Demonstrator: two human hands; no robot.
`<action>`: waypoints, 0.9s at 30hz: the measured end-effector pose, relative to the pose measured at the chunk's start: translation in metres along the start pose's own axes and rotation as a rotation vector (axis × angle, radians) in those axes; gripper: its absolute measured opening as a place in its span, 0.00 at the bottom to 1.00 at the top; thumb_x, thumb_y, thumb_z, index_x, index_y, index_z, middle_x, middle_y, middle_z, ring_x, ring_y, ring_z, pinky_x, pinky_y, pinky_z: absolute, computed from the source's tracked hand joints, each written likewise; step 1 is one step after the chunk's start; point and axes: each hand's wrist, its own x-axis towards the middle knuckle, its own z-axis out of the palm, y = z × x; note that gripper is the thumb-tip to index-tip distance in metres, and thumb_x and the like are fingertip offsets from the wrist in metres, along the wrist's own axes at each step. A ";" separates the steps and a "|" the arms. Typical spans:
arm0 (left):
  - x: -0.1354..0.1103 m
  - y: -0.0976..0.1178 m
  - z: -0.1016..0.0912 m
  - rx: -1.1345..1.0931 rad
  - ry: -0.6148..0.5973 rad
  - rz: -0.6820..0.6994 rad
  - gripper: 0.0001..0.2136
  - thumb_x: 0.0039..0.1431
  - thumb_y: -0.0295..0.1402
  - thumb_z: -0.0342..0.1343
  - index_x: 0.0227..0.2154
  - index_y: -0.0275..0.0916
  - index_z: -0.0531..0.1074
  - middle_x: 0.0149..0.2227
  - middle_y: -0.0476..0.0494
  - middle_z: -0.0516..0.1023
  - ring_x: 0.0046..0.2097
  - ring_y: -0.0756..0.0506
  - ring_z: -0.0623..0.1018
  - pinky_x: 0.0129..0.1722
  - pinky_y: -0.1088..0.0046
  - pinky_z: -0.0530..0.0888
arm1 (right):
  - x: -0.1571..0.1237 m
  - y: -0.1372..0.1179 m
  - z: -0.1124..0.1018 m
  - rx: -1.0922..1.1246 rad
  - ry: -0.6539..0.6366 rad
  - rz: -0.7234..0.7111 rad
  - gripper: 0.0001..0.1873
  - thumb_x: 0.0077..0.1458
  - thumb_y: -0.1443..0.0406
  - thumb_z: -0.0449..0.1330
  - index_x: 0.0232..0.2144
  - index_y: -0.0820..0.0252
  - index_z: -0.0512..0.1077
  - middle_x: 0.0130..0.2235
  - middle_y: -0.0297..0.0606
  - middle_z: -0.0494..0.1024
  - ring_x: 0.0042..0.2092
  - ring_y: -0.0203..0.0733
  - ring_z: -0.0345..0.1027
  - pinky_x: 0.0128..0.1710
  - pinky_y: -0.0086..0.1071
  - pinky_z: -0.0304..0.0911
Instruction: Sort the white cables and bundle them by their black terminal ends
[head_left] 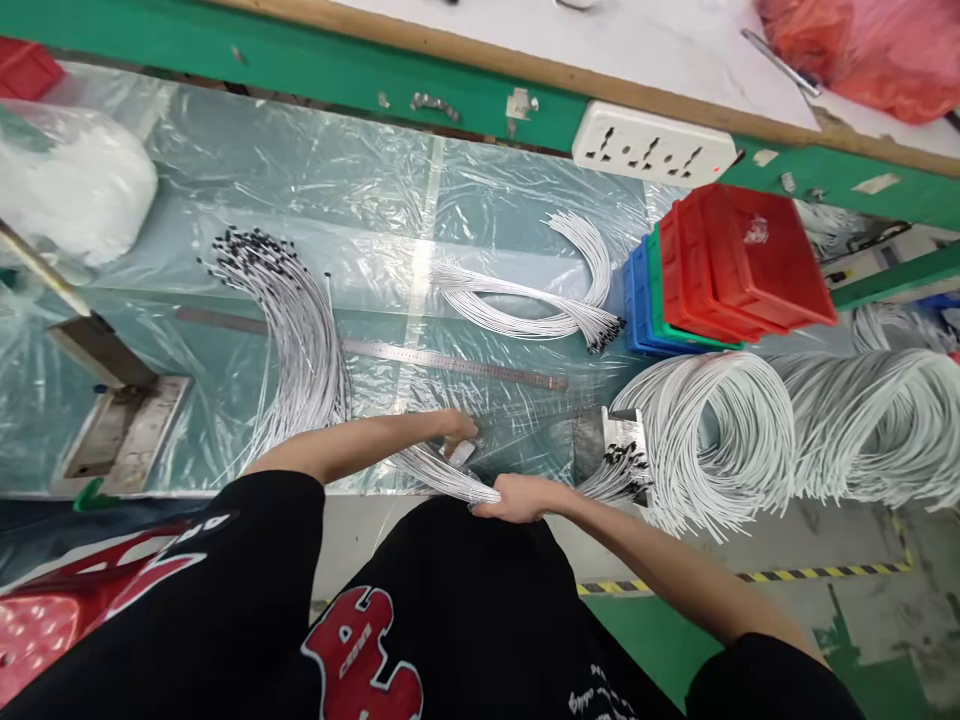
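Observation:
My right hand (517,497) is closed around a bundle of thin white cables (442,474) at the table's front edge. Just above and left of it, my left hand (456,428) has its fingers curled on a small white piece (461,454), whose kind I cannot make out. On the right, black connectors (624,462) lie at a white-edged metal holder (628,428). A larger fan of white cables with black ends (300,320) spreads on the left, partly behind my left forearm. A steel ruler (457,362) lies flat beyond my hands.
A looped cable bundle (517,310) lies farther back. Stacked red, green and blue bins (720,270) stand right, beside big cable coils (712,430). A metal stand (124,400) is at left, near a plastic bag (82,180). A power strip (652,143) hangs on the shelf edge.

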 end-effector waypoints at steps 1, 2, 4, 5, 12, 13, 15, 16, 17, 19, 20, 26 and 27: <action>-0.001 -0.005 0.000 0.017 0.006 -0.001 0.15 0.63 0.41 0.57 0.45 0.35 0.73 0.47 0.41 0.75 0.48 0.42 0.76 0.50 0.57 0.73 | 0.000 0.001 0.000 0.016 -0.007 -0.007 0.30 0.56 0.40 0.56 0.19 0.58 0.61 0.14 0.32 0.64 0.16 0.38 0.61 0.15 0.28 0.54; -0.002 -0.009 -0.004 0.035 0.026 -0.005 0.15 0.60 0.41 0.60 0.43 0.35 0.73 0.47 0.39 0.75 0.49 0.41 0.75 0.51 0.56 0.72 | -0.001 0.001 -0.001 0.029 -0.015 -0.013 0.30 0.56 0.40 0.56 0.19 0.58 0.61 0.14 0.32 0.64 0.16 0.38 0.61 0.15 0.28 0.54; -0.003 -0.017 -0.015 0.055 0.084 -0.002 0.20 0.48 0.38 0.68 0.42 0.34 0.72 0.49 0.35 0.74 0.53 0.36 0.73 0.53 0.56 0.70 | 0.000 0.002 -0.002 0.040 -0.031 -0.020 0.29 0.56 0.41 0.57 0.19 0.58 0.61 0.15 0.32 0.64 0.17 0.38 0.61 0.16 0.28 0.55; -0.002 -0.019 -0.021 0.054 0.113 0.002 0.24 0.42 0.35 0.70 0.43 0.33 0.71 0.50 0.33 0.74 0.54 0.33 0.72 0.53 0.57 0.70 | 0.001 0.001 -0.003 0.042 -0.038 -0.019 0.29 0.56 0.42 0.57 0.20 0.58 0.61 0.15 0.32 0.64 0.17 0.38 0.61 0.16 0.28 0.55; 0.014 -0.013 -0.054 -0.081 0.077 0.001 0.33 0.33 0.36 0.69 0.47 0.35 0.68 0.44 0.35 0.77 0.43 0.35 0.76 0.38 0.64 0.75 | 0.002 -0.010 -0.012 0.059 -0.111 -0.015 0.28 0.58 0.44 0.57 0.19 0.57 0.59 0.15 0.30 0.62 0.16 0.34 0.58 0.16 0.27 0.56; 0.014 -0.012 -0.060 -0.104 0.047 0.010 0.32 0.32 0.37 0.69 0.45 0.36 0.70 0.44 0.36 0.78 0.43 0.36 0.77 0.37 0.65 0.75 | 0.001 -0.011 -0.013 0.047 -0.111 -0.004 0.29 0.58 0.44 0.56 0.18 0.57 0.59 0.15 0.30 0.62 0.16 0.34 0.58 0.16 0.27 0.56; 0.010 -0.011 -0.074 -0.146 -0.018 0.034 0.30 0.33 0.41 0.69 0.43 0.38 0.72 0.43 0.38 0.79 0.43 0.37 0.78 0.36 0.68 0.76 | -0.002 -0.013 -0.013 0.029 -0.119 0.014 0.29 0.59 0.44 0.55 0.17 0.57 0.59 0.14 0.31 0.63 0.16 0.34 0.59 0.16 0.27 0.56; 0.007 -0.011 -0.082 -0.162 -0.047 0.046 0.29 0.33 0.43 0.69 0.43 0.38 0.73 0.43 0.38 0.80 0.43 0.38 0.78 0.37 0.68 0.76 | -0.003 -0.012 -0.012 0.022 -0.125 0.020 0.30 0.59 0.44 0.55 0.17 0.58 0.59 0.14 0.31 0.63 0.16 0.34 0.59 0.16 0.27 0.57; 0.002 -0.011 -0.091 -0.175 -0.070 0.056 0.29 0.34 0.44 0.69 0.43 0.38 0.74 0.42 0.38 0.80 0.43 0.39 0.78 0.37 0.69 0.76 | -0.003 -0.012 -0.010 0.019 -0.130 0.023 0.30 0.60 0.44 0.55 0.16 0.58 0.59 0.14 0.31 0.63 0.15 0.34 0.59 0.16 0.27 0.57; -0.009 -0.013 -0.108 -0.189 -0.098 0.070 0.30 0.36 0.46 0.68 0.44 0.38 0.74 0.43 0.38 0.80 0.44 0.39 0.78 0.38 0.69 0.77 | -0.002 -0.009 -0.007 0.028 -0.134 0.022 0.29 0.59 0.45 0.55 0.17 0.58 0.60 0.14 0.32 0.63 0.16 0.35 0.59 0.16 0.27 0.57; -0.015 -0.013 -0.117 -0.188 -0.101 0.074 0.30 0.37 0.47 0.67 0.45 0.38 0.74 0.44 0.38 0.80 0.44 0.39 0.79 0.39 0.68 0.77 | -0.002 -0.007 -0.006 0.035 -0.132 0.018 0.29 0.59 0.45 0.55 0.17 0.58 0.60 0.14 0.32 0.64 0.16 0.35 0.60 0.16 0.28 0.58; -0.043 0.006 -0.146 -0.070 0.033 0.075 0.29 0.37 0.43 0.67 0.44 0.36 0.72 0.44 0.37 0.79 0.42 0.38 0.78 0.37 0.67 0.75 | 0.001 -0.006 -0.005 0.037 -0.116 -0.002 0.30 0.58 0.42 0.54 0.16 0.57 0.59 0.14 0.32 0.64 0.16 0.36 0.60 0.16 0.29 0.58; -0.048 0.012 -0.148 -0.045 0.072 0.083 0.30 0.37 0.42 0.68 0.45 0.36 0.71 0.45 0.36 0.78 0.42 0.38 0.78 0.37 0.66 0.74 | 0.001 -0.006 -0.007 0.047 -0.117 0.001 0.30 0.58 0.42 0.54 0.16 0.57 0.59 0.14 0.32 0.64 0.16 0.36 0.60 0.16 0.28 0.57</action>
